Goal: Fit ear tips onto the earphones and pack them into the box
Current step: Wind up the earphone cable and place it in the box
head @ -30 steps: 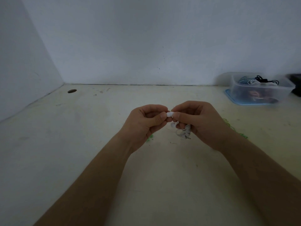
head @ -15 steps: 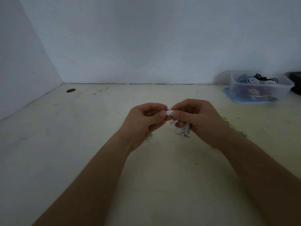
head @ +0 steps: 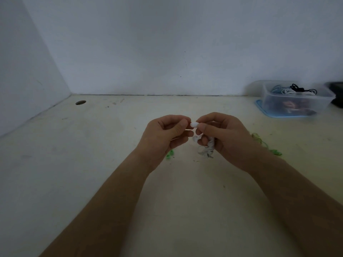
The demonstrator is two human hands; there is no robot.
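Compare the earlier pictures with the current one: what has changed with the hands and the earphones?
Both hands rose slightly together above the table. Nothing was taken or let go: the left hand still pinches the white ear tip against the earphones gripped in the right hand. The box and green pieces stayed put.

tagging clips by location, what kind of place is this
Probably a bare corner workbench for small packing jobs: scuffed tabletop against plain white walls, a clear plastic box of coiled earphones at the back right, a cable hole in the surface.
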